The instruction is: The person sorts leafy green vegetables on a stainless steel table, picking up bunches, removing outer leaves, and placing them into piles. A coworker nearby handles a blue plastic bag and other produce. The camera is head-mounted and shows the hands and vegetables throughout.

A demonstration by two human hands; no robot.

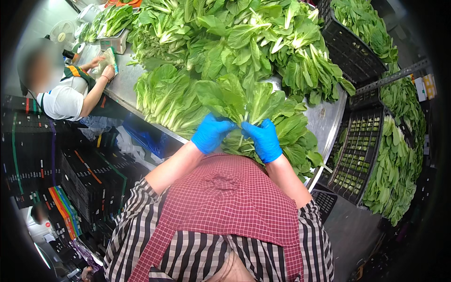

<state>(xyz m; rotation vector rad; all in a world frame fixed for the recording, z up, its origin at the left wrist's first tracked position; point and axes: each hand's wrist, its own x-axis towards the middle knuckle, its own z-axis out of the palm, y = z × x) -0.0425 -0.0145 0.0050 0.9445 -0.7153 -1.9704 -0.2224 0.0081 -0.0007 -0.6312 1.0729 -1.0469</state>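
Observation:
Both my hands wear blue gloves and meet in front of my apron at the table's near edge. My left hand (pixel 213 132) pinches the pale stems of a leafy green plant (pixel 229 98), its broad leaves fanning away from me. Close beside it, my right hand (pixel 263 141) grips stems of the same plant with thumb and fingers; the exact grip is partly hidden. Under and right of my right hand lie loose green leaves (pixel 294 137). A row of leafy greens (pixel 169 98), stems towards me, lies left of my hands.
A large heap of leafy greens (pixel 225 46) covers the metal table (pixel 125 79). At left, a co-worker (pixel 70 88) handles a plastic bag (pixel 108 61) near a scale (pixel 114 41). Black crates (pixel 357 151) of greens stand at right; stacked black crates (pixel 95 183) stand at lower left.

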